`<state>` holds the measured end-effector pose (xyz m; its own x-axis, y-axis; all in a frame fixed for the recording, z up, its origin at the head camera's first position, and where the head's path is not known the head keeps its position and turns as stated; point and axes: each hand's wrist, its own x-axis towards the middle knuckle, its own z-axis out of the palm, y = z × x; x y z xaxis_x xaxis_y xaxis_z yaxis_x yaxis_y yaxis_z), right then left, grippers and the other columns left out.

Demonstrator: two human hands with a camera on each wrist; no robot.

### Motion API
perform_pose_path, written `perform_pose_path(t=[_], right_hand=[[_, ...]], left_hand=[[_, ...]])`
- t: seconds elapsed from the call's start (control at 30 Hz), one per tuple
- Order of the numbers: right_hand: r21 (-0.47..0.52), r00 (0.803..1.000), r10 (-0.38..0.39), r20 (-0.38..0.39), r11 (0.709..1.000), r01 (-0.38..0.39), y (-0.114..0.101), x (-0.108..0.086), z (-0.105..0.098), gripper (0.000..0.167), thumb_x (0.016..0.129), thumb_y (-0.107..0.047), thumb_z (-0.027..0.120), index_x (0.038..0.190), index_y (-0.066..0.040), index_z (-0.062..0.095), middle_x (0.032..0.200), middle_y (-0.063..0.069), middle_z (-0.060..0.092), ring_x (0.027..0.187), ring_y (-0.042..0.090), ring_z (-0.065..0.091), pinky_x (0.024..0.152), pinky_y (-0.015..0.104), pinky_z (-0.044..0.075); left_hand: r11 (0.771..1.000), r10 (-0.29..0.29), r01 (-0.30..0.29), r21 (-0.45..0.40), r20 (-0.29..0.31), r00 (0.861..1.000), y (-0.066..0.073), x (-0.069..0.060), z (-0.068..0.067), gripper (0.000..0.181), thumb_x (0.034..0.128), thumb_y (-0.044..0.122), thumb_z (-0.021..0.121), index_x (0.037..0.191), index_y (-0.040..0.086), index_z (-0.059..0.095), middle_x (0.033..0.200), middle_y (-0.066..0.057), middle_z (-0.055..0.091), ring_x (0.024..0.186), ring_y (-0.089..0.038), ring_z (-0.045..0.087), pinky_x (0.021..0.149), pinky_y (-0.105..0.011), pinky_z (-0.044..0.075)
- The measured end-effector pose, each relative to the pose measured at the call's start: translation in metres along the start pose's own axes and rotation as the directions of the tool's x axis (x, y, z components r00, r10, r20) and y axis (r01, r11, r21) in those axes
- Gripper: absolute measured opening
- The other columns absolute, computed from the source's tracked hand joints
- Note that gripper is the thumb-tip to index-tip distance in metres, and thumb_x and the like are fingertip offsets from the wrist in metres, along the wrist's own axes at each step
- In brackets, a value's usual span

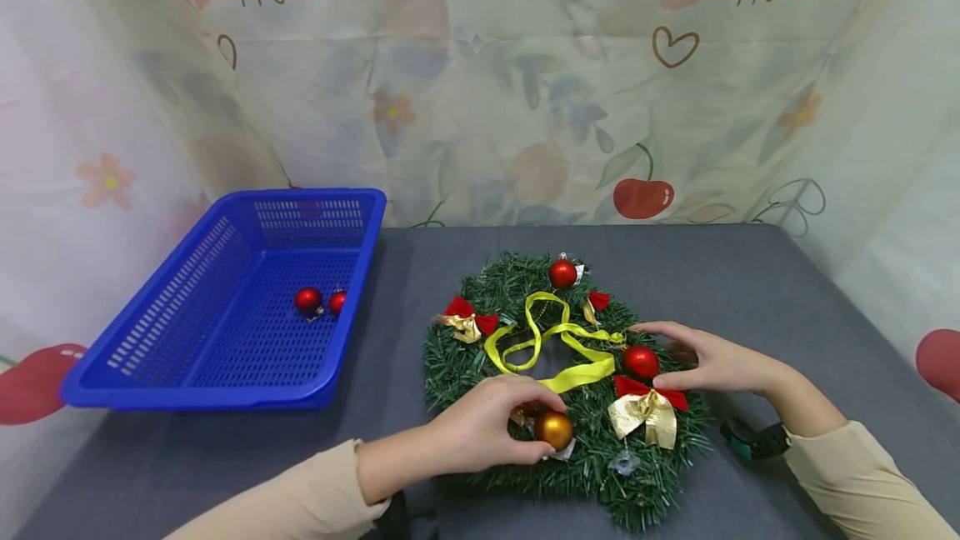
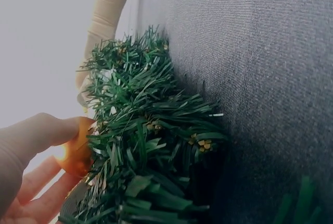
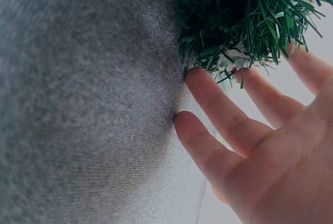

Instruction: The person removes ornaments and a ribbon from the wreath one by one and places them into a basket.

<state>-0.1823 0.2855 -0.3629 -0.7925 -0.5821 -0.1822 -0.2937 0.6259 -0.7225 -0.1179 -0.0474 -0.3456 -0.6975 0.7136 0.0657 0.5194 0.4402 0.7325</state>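
Left hand [image 1: 491, 423] pinches a gold bauble [image 1: 554, 431] on the flat, face-up wreath [image 1: 452, 361].

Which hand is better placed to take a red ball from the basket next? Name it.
The left hand, probably: it is nearer the basket, though it would first have to release the gold ball. The right hand is farther away, across the wreath.

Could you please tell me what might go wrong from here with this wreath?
The gold bauble, round and glossy, could slip from the left hand.
The yellow ribbon, loosely looped nearby, might snag on the fingers.
The right hand, close beside the red bauble and bow, may knock them askew.
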Motion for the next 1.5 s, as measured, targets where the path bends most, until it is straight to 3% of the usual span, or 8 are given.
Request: perform_pose_path(t=[0.47, 0.87, 1.5], right_hand=[[0.004, 1.0, -0.019, -0.003, 1.0, 0.019, 0.001, 0.001, 0.001, 0.061, 0.089, -0.022, 0.062, 0.142, -0.01, 0.034, 0.147, 0.026, 0.028, 0.126, 0.055, 0.035, 0.096, 0.063, 0.037], [-0.001, 1.0, -0.02, -0.003, 1.0, 0.02, 0.003, 0.002, 0.0, 0.062, 0.089, -0.023, 0.062, 0.142, -0.009, 0.034, 0.147, 0.026, 0.028, 0.126, 0.055, 0.035, 0.096, 0.064, 0.037], [-0.006, 1.0, -0.017, 0.001, 1.0, 0.017, 0.003, 0.001, 0.0, 0.062, 0.089, -0.023, 0.062, 0.143, -0.011, 0.033, 0.147, 0.027, 0.028, 0.126, 0.055, 0.035, 0.095, 0.064, 0.037]], left_hand=[[0.988, -0.019, 0.026, -0.15, 0.047, 0.999, -0.003, -0.007, -0.013, 0.034, 0.0806, 0.008, 0.071, 0.113, 0.01, 0.064, 0.111, -0.005, 0.065, 0.092, -0.006, 0.063, 0.079, -0.012, 0.05], [1.0, 0.017, -0.017, -0.024, -0.009, 1.0, -0.009, -0.015, -0.028, 0.033, 0.0795, 0.012, 0.072, 0.112, 0.014, 0.064, 0.106, 0.0, 0.067, 0.083, -0.003, 0.056, 0.07, -0.016, 0.048], [0.999, 0.022, -0.021, 0.024, -0.051, 0.998, -0.008, -0.021, -0.042, 0.034, 0.0801, 0.015, 0.072, 0.113, 0.015, 0.064, 0.108, 0.001, 0.067, 0.093, -0.006, 0.06, 0.085, -0.026, 0.051]])
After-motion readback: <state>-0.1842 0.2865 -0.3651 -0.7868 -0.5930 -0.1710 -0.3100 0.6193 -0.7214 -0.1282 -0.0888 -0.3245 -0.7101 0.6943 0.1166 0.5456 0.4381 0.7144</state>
